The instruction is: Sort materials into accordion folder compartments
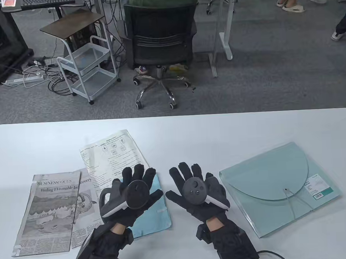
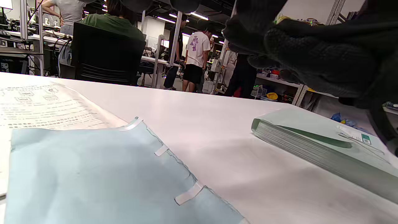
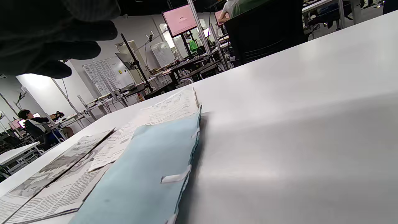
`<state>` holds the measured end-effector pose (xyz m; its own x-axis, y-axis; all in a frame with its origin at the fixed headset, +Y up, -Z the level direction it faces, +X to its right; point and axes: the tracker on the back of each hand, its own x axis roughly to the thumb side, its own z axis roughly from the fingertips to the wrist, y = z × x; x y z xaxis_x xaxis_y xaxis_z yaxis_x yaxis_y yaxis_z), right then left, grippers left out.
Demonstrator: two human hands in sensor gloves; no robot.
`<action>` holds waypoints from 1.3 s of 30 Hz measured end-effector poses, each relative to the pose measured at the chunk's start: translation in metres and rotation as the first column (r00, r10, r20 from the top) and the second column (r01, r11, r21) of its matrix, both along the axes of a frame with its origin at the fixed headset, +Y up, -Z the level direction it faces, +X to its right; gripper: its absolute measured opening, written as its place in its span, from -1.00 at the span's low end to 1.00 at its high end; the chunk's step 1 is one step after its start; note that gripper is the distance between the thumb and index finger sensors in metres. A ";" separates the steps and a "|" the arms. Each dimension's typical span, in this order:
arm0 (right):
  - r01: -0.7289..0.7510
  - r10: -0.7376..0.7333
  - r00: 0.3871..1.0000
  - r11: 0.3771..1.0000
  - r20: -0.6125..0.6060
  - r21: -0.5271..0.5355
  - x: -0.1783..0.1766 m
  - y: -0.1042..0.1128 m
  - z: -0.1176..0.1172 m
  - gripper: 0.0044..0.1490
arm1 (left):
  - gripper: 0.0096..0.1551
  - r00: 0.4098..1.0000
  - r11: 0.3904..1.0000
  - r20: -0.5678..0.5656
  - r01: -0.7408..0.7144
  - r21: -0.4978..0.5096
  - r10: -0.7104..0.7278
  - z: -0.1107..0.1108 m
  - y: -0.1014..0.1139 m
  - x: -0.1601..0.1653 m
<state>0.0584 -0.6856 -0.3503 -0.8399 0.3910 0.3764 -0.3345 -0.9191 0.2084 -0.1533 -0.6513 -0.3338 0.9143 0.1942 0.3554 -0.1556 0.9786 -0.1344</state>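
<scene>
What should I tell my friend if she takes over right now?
Left hand: open, holding nothing, over the blue paper.
Right hand: open, empty, above bare table.
Folder: on the right, flap shut, string still fastened.
Papers on the left: newspaper, a second clipping, printed sheet, blue paper.
Done: nothing filed yet.
Left: open the folder, sort every paper into its pockets.

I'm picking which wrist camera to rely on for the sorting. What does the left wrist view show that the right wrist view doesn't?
Only the left wrist view shows the closed accordion folder, with its label and stacked pockets. Only the right wrist view shows the newspaper pages lying left of the blue booklet. Both show that booklet with its white tape tabs, the printed sheet beyond it, the white table, and dark gloved fingers at the top edge.
</scene>
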 end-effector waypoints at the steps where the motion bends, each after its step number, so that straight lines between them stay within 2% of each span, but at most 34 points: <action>1: 0.002 -0.002 1.000 1.000 0.002 0.001 0.000 0.000 0.000 -0.09 | -0.09 1.000 1.000 0.000 0.001 0.001 -0.001 0.000 0.000 0.000; 19: 0.050 -0.051 0.998 0.998 0.033 0.022 0.004 0.004 -0.002 -0.08 | -0.09 1.000 1.000 0.000 0.000 0.013 0.000 0.002 0.002 0.001; 27: 0.112 -0.114 0.962 0.994 0.250 0.022 0.036 0.009 -0.012 -0.06 | -0.10 1.000 1.000 0.011 -0.017 0.015 0.017 0.003 0.004 0.003; 29: 0.126 -0.129 0.929 0.992 0.348 0.031 0.054 0.011 -0.016 -0.05 | -0.10 0.999 0.999 0.016 -0.031 0.017 0.030 0.004 0.006 0.003; 33: 0.100 -0.127 0.783 0.992 0.609 0.079 0.105 0.011 -0.020 -0.08 | -0.10 0.998 0.999 0.029 -0.050 0.022 0.049 0.007 0.009 0.004; 34: 0.080 -0.116 0.729 0.993 0.675 0.084 0.122 0.011 -0.020 -0.09 | -0.11 0.998 0.998 0.033 -0.054 0.023 0.053 0.008 0.010 0.005; 35: 0.052 -0.098 0.646 0.995 0.757 0.084 0.144 0.010 -0.020 -0.13 | -0.11 0.998 0.998 0.037 -0.055 0.025 0.054 0.009 0.011 0.006; 37: 0.045 -0.079 0.539 0.997 0.838 0.066 0.172 0.006 -0.018 -0.16 | -0.11 0.998 0.998 0.041 -0.055 0.026 0.054 0.010 0.011 0.007; 39: 0.062 -0.048 0.383 0.998 0.922 0.026 0.208 -0.005 -0.014 -0.23 | -0.11 0.998 0.998 0.043 -0.057 0.031 0.056 0.011 0.012 0.007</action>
<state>0.2665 -0.6908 -0.3639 -0.6444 0.4483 -0.6195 -0.3773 -0.8911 -0.2523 -0.1461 -0.6392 -0.3232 0.8864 0.2331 0.4000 -0.2056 0.9723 -0.1110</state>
